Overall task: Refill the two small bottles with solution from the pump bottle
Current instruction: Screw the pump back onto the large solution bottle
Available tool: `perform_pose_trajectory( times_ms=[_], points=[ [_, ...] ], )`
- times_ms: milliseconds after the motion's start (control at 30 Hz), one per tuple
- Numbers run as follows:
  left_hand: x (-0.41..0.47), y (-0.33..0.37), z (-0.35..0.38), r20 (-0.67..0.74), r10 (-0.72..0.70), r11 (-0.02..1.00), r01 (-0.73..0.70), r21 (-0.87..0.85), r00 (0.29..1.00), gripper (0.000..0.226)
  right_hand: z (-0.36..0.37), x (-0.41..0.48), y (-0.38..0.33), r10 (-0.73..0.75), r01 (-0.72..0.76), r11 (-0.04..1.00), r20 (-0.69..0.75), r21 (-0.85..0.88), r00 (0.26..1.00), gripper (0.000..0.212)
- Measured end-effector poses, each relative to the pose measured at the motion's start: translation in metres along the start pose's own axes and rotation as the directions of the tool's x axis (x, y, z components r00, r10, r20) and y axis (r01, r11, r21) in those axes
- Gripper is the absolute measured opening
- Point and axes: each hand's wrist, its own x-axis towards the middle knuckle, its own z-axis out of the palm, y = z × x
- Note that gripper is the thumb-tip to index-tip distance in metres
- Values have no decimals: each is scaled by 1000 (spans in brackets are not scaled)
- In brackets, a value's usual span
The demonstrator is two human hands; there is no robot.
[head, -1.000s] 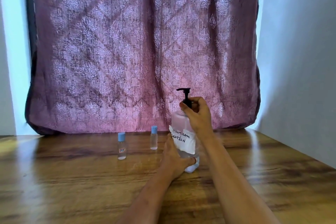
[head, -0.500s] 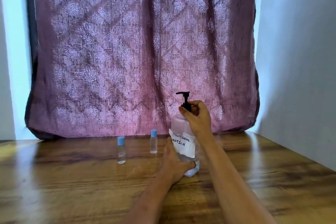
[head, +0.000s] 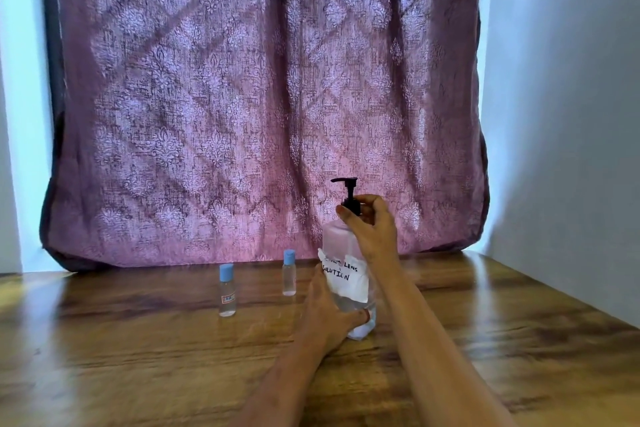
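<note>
A clear pump bottle (head: pixel 341 246) with a black pump head and a white hand-written label stands on the wooden table (head: pixel 138 357). My left hand (head: pixel 327 314) wraps around its lower body. My right hand (head: pixel 372 229) grips the black collar at its neck. Two small clear bottles with blue caps stand upright to the left: one (head: pixel 227 291) nearer me, the other (head: pixel 289 274) closer to the pump bottle. Both caps are on.
A purple patterned curtain (head: pixel 242 97) hangs along the table's far edge. A pale wall (head: pixel 571 114) closes off the right side. Bare wooden tabletop stretches in front of the bottles and to the left.
The view has drifted slightly. My hands keep their hold on the pump bottle, with the right hand's fingers shifting a little around the collar. The small bottles have not moved.
</note>
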Motion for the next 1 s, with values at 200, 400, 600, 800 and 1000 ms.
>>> perform_pose_trajectory(
  times_ms=[200, 400, 600, 800, 1000],
  points=[
    [0, 0, 1, -12, 0, 1000, 0, 19, 1000, 110, -3, -5, -1, -22, 26, 998, 72, -58, 997, 46],
    [-1, 7, 3, -24, -49, 999, 49, 2, 998, 95, -17, -29, 7, 87, -51, 981, 189, -189, 978, 88],
    [-10, 10, 4, 14, -59, 998, 59, -4, 998, 85, -27, -52, 15, 162, -123, 956, 131, -267, 978, 91],
    [-17, 17, 9, 1, 13, 994, -13, 108, 1000, 59, -49, -74, 26, 315, -293, 942, 128, -163, 941, 63],
    [-24, 32, 14, 176, -26, 984, -6, 178, 984, 66, -78, -77, 18, 326, -313, 926, 28, -211, 945, 59]
  ],
)
